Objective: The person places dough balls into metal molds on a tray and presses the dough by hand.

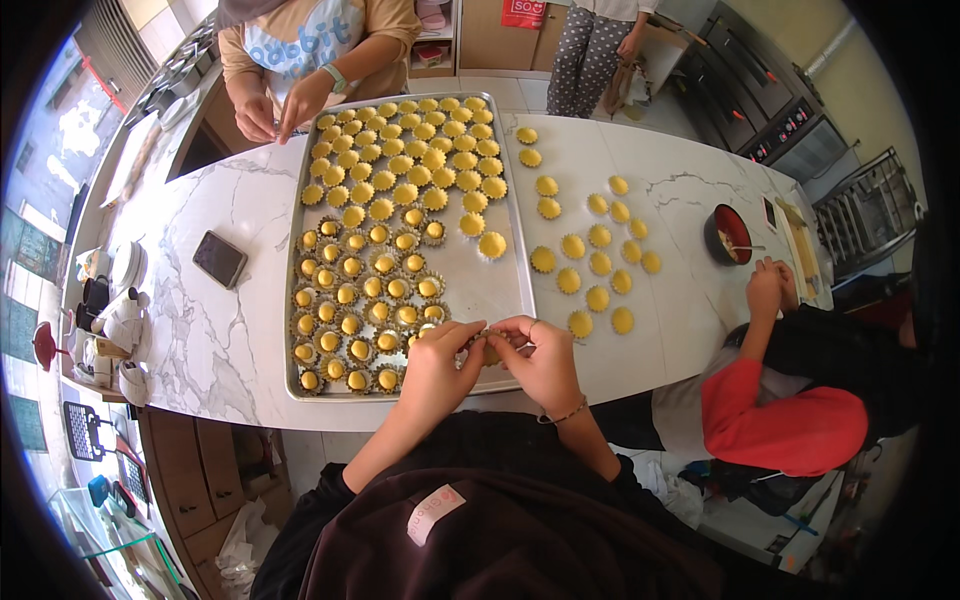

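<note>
My left hand (446, 355) and my right hand (540, 362) meet over the near edge of a large metal tray (480, 300). Fingers and thumbs of both pinch a small tart tin (490, 353), mostly covered by the fingertips. What lies inside it is hidden. To the left of my hands, rows of fluted tins with yellow dough balls (352, 266) fill the near part of the tray. Beyond them, yellow tart shells (405, 192) stand close together in the far part. One shell (491, 245) sits on bare metal ahead of my hands.
More yellow shells (600, 263) are spread over the marble table (680, 180) right of the tray. A phone (219, 259) lies left. Co-workers' hands (290, 108) work at the far left; another person's hands (770, 285) are near a dark bowl with a spoon (727, 240).
</note>
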Tool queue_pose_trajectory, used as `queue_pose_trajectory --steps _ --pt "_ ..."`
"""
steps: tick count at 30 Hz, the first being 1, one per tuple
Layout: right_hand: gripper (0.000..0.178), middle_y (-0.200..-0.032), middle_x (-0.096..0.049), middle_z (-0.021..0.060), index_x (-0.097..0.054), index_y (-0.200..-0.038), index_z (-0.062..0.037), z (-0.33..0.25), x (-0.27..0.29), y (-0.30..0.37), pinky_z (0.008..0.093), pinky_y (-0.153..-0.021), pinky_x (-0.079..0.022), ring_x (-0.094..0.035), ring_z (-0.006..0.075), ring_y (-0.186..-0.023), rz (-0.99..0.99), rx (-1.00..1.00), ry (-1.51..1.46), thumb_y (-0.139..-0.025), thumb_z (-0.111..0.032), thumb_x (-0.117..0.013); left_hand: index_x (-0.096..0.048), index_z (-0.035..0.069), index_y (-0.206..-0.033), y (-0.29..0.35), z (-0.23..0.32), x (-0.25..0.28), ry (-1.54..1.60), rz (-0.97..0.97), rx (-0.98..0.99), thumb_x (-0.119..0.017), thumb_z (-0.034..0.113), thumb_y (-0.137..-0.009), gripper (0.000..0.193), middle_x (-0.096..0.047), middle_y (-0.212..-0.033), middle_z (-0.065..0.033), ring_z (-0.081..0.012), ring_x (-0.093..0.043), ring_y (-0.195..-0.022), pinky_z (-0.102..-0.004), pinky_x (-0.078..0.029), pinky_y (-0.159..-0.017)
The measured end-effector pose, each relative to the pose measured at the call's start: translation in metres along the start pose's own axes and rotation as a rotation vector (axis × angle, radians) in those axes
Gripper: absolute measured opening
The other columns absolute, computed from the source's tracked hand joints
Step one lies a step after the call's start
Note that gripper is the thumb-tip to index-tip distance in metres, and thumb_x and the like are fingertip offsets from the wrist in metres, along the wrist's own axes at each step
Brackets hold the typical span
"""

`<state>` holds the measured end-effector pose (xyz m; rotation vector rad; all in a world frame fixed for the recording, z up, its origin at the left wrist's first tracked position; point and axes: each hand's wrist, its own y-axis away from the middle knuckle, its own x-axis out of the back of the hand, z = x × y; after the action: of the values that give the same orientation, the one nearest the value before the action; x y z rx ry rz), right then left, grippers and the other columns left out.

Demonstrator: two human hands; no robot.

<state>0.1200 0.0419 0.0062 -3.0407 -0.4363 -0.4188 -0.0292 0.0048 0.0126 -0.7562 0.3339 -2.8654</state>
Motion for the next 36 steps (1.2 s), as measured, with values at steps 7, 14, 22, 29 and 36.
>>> queue_pose_trajectory --steps 7,14,22,29,36 --pt "0.018 -0.079 -0.067 0.0126 -0.065 -0.094 0.0029 -0.006 0.003 0.001 0.0263 -0.059 -0.053 -0.067 0.0177 -0.066 -0.025 0.113 0.118 -0.078 -0.004 -0.069 -0.065 -0.003 -0.101 -0.001 -0.001 0.006 0.016 -0.078 -0.045 -0.063 -0.003 -0.078 0.023 -0.065 -0.082 -0.0149 -0.0234 -0.064 -0.069 -0.0303 -0.051 -0.061" --pt "0.017 -0.079 -0.067 0.0135 -0.066 -0.092 0.0027 -0.004 0.002 0.0 0.0271 -0.059 -0.052 -0.067 0.0185 -0.065 -0.014 0.099 0.078 -0.078 -0.004 -0.07 -0.063 -0.003 -0.108 0.003 -0.008 0.002 0.098 -0.102 0.055 -0.062 -0.003 -0.08 0.029 -0.065 -0.083 -0.0151 -0.0219 -0.065 -0.072 -0.0297 -0.053 -0.065" --pt "0.016 -0.078 -0.066 0.0123 -0.066 -0.09 0.0025 -0.006 0.001 0.0 0.0267 -0.058 -0.052 -0.065 0.0172 -0.062 -0.007 0.149 0.181 -0.077 -0.006 -0.071 -0.063 -0.004 -0.108 0.001 0.004 0.009 0.07 -0.13 0.004 -0.063 -0.001 -0.079 0.029 -0.066 -0.081 -0.0141 -0.0175 -0.064 -0.069 -0.0279 -0.052 -0.062" --pt "0.014 -0.078 -0.067 0.0125 -0.066 -0.091 0.0024 -0.007 -0.001 0.0 0.0277 -0.059 -0.054 -0.067 0.0183 -0.067 0.036 0.166 0.139 -0.079 -0.005 -0.069 -0.064 -0.003 -0.106 0.002 -0.004 0.006 -0.018 -0.089 0.035 -0.066 0.002 -0.077 0.03 -0.065 -0.077 -0.0146 -0.0171 -0.062 -0.062 -0.0265 -0.049 -0.058" --pt "0.017 -0.081 -0.068 0.0144 -0.066 -0.094 0.0044 -0.005 0.0 0.001 0.0271 -0.061 -0.054 -0.068 0.0189 -0.07 -0.017 0.031 0.039 -0.08 -0.004 -0.068 -0.065 -0.004 -0.104 0.004 -0.002 0.003 0.039 -0.021 0.033 -0.066 0.001 -0.076 0.028 -0.063 -0.077 -0.0136 -0.0174 -0.062 -0.063 -0.0272 -0.05 -0.059"
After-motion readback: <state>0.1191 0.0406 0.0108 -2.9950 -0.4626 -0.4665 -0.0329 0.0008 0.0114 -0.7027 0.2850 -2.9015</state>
